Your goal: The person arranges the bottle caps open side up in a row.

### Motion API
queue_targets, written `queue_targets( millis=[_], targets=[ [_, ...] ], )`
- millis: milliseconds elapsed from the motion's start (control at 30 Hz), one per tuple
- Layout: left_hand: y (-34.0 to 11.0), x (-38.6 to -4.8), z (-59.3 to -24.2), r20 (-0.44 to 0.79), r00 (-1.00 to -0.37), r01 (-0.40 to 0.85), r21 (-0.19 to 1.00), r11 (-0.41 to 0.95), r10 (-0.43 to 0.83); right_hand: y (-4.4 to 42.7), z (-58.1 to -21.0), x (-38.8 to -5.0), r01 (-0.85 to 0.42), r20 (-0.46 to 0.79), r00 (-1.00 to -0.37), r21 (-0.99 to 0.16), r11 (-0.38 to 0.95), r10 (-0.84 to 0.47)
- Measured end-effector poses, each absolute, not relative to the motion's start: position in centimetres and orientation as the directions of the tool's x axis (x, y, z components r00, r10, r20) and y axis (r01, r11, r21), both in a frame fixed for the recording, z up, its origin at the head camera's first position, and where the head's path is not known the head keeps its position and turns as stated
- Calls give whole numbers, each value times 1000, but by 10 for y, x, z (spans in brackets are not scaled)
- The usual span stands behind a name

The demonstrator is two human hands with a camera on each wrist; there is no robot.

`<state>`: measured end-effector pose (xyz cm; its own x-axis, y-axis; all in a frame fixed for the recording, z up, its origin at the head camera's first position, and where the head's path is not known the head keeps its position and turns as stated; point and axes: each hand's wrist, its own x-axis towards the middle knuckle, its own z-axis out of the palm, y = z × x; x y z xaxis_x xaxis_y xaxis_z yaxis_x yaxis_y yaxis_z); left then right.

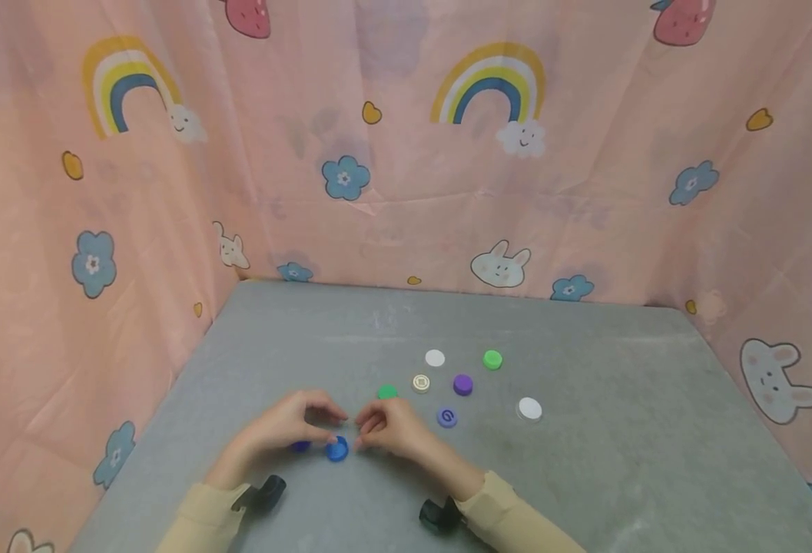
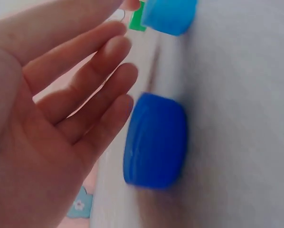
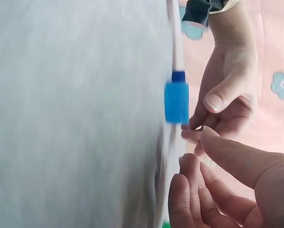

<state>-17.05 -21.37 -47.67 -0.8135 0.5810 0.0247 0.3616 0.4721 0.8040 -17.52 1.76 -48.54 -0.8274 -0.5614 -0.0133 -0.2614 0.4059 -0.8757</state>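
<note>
A light blue bottle cap (image 1: 337, 448) lies on the grey table between my hands. Close to its left is a darker blue cap (image 2: 156, 142), partly covered by my left hand in the head view. My left hand (image 1: 293, 421) hovers over the two caps with fingers bent and spread from the thumb; it grips neither. In the right wrist view its thumb is apart from the light blue cap (image 3: 176, 103). Just right of that cap, my right hand (image 1: 397, 430) has loosely bent fingers and a gap between thumb and fingertips. Nothing shows in it.
Beyond my right hand a green cap (image 1: 388, 392) is partly hidden. Further right lie a cream cap (image 1: 421, 383), a white disc (image 1: 435, 358), a purple cap (image 1: 463, 385), a swirl-marked cap (image 1: 447, 417), a bright green cap (image 1: 492, 359) and another white disc (image 1: 530, 408).
</note>
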Motion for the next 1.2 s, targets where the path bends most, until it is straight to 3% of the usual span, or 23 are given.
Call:
queue_targets(
  millis=[200,567,933,1200],
  targets=[
    [-203,-181,-474,31,-863,335,784,524,505,32,-482,-184,-238,-1,-869,-875,422,-494],
    [-179,-200,-472,0,-885,287,786,547,465,51,-478,-194,-215,44,-938,-852,478,-343],
    [-157,-214,-467,-40,-899,245,780,576,436,55,-481,-198,-212,62,-954,-831,515,-293],
    [-147,-219,-470,-79,-876,220,813,539,476,51,-483,-199,-206,57,-959,-809,550,-276]
  ],
)
